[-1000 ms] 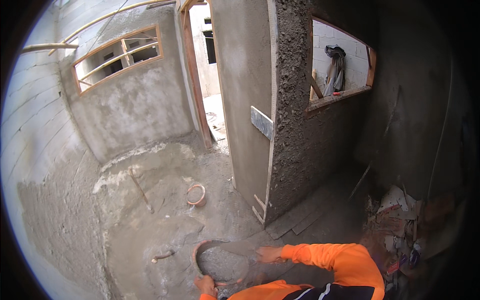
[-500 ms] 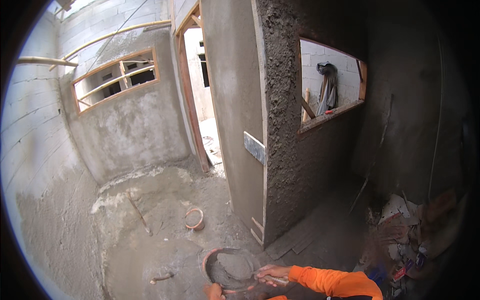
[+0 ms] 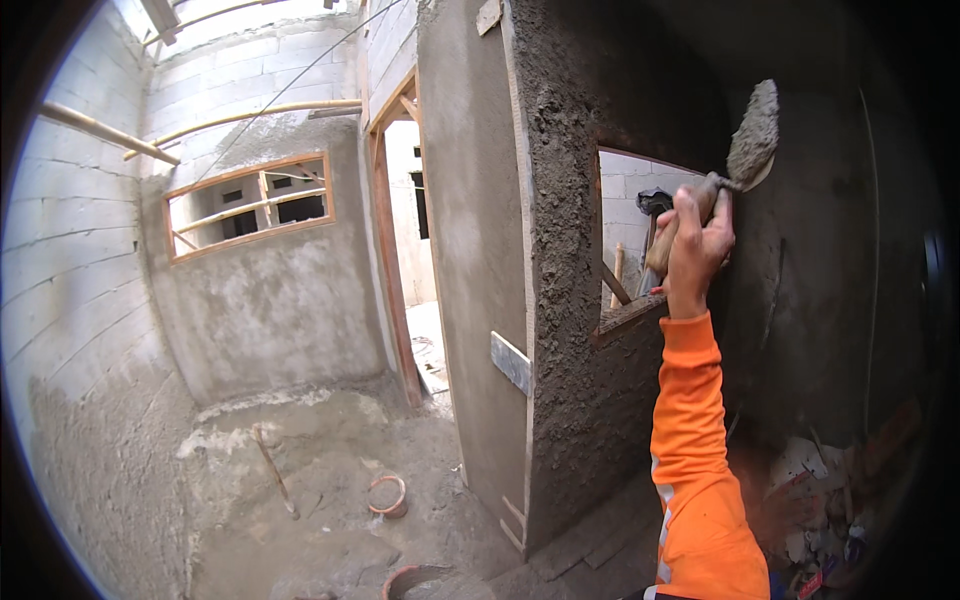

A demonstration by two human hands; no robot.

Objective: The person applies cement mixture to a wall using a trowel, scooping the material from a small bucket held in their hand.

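Observation:
My right hand point(image 3: 697, 245), at the end of an orange sleeve, is raised high in front of the window opening. It is wrapped round the wooden handle of a trowel point(image 3: 708, 196). A heap of wet grey mortar point(image 3: 756, 135) covers the blade, which points upward. Beside it stands the wall point(image 3: 563, 270), coated with rough, dark mortar; the trowel appears apart from it. At the lower edge, only part of the mortar tub's reddish rim point(image 3: 398, 578) shows. My left hand is out of the picture.
A smaller bucket point(image 3: 388, 496) and a stick point(image 3: 272, 465) are on the mortar-smeared floor. A straight batten point(image 3: 515, 130) runs down the wall corner, with a short board point(image 3: 511, 362) against it. Rubble point(image 3: 805, 500) lies at the lower right, and bamboo poles point(image 3: 105, 130) cross the upper left.
My right hand has risen from the tub to window height, bringing the trowel up with mortar on it. My left hand, earlier at the tub's rim, has left the picture. The view has tilted upward.

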